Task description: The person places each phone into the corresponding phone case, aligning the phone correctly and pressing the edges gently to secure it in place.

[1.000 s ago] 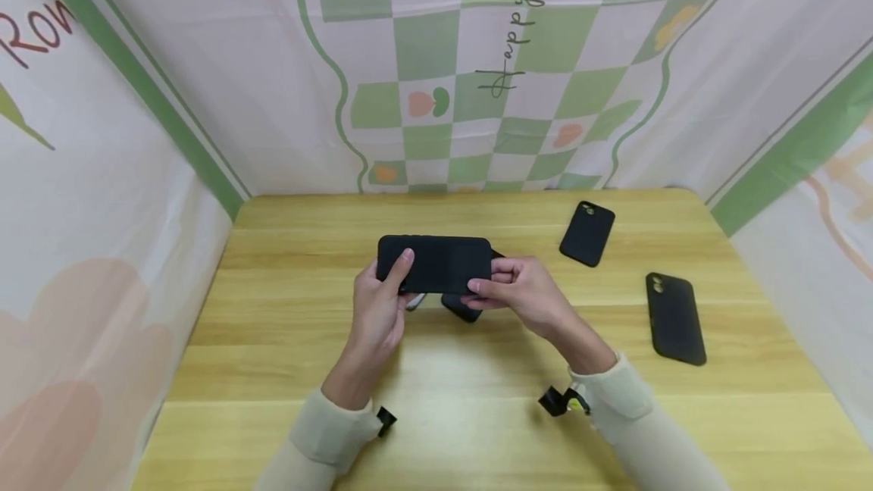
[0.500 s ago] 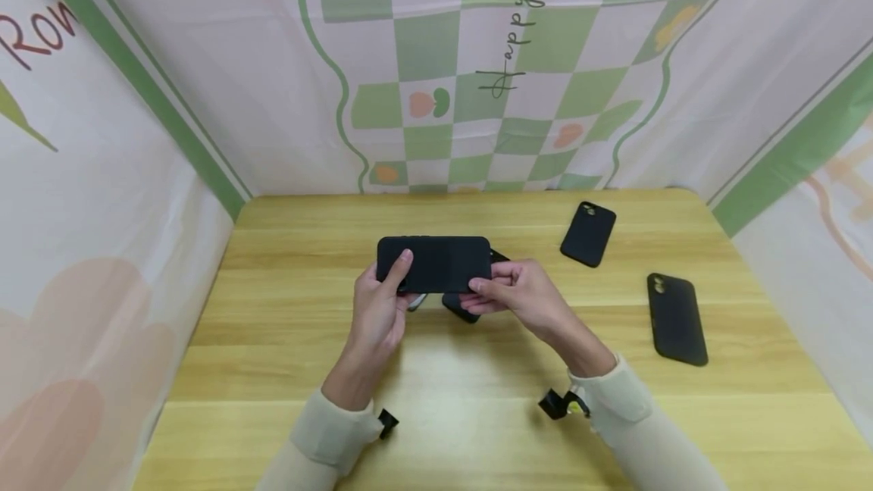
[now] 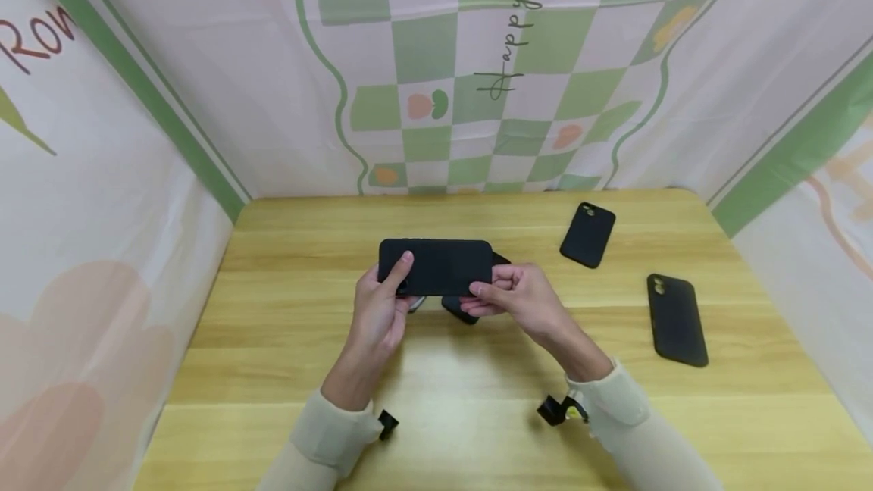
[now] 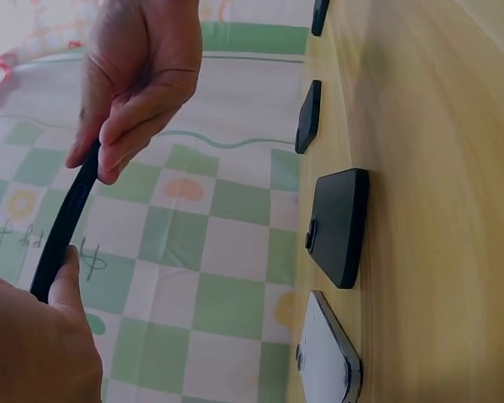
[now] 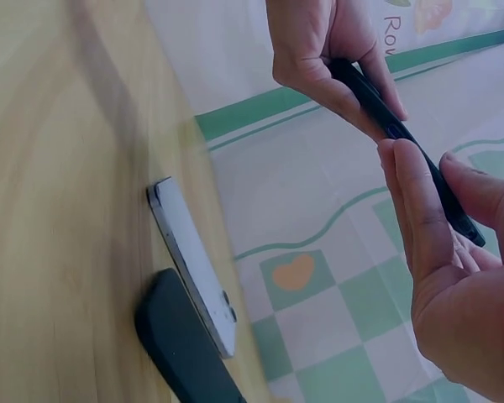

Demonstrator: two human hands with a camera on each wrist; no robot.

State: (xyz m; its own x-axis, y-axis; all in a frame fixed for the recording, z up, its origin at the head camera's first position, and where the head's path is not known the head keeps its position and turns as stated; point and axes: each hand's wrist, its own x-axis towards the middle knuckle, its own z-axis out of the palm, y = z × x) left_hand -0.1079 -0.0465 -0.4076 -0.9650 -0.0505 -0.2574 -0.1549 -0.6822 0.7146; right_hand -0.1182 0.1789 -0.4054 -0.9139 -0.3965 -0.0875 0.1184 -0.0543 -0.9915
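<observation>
A black phone (image 3: 443, 267), apparently in a black case, is held level above the table with its dark face up. My left hand (image 3: 377, 305) grips its left end, thumb lying across the face. At the right end my right hand (image 3: 532, 301) pinches the lower corner between thumb and fingers. Both wrist views show the phone (image 4: 63, 225) edge-on and tilted. Below it on the table lie a white phone (image 5: 193, 260) and a black case or cased phone (image 4: 340, 227), both mostly hidden by the held phone in the head view.
On the right of the wooden table (image 3: 477, 445) lie two black phone cases, one farther back (image 3: 588, 235) and another nearer (image 3: 677, 319), with camera cutouts. Patterned cloth (image 3: 477, 59) hangs behind and at both sides. Small black wrist cameras (image 3: 555, 409) sit at the sleeves.
Hands and phone stay almost still, keeping the same hold. The whole view shifts very slightly; the things on the table have not moved.
</observation>
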